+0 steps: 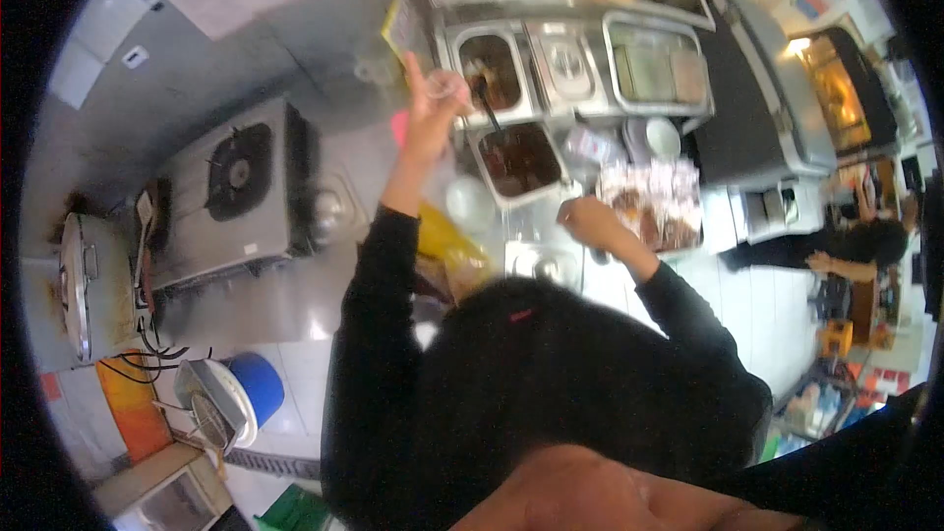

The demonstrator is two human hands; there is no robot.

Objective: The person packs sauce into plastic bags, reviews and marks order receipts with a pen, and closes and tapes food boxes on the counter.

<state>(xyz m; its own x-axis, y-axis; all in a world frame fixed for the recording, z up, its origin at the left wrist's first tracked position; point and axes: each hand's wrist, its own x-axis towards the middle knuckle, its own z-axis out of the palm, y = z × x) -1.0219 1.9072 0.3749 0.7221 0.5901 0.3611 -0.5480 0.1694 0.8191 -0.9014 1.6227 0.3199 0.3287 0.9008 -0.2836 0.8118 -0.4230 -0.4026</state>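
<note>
My left hand [431, 108] is raised beside the steel food pans, its fingers around a small clear plastic cup [442, 86], with one finger pointing up. Right of it, a dark-handled utensil [489, 108] leans between a pan of food [484, 64] and a pan of dark sauce [519, 162]. My right hand [593, 223] is closed between the sauce pan and a paper-lined tray of dark food [654, 206]. What its curled fingers hold, if anything, is hidden.
A gas burner [237, 172] stands at the left, near a large lidded pot [77, 285]. White bowls [470, 202] and a yellow bag [454, 251] lie close to my body. Another person [846, 244] is at the far right, beyond a dark appliance [742, 88].
</note>
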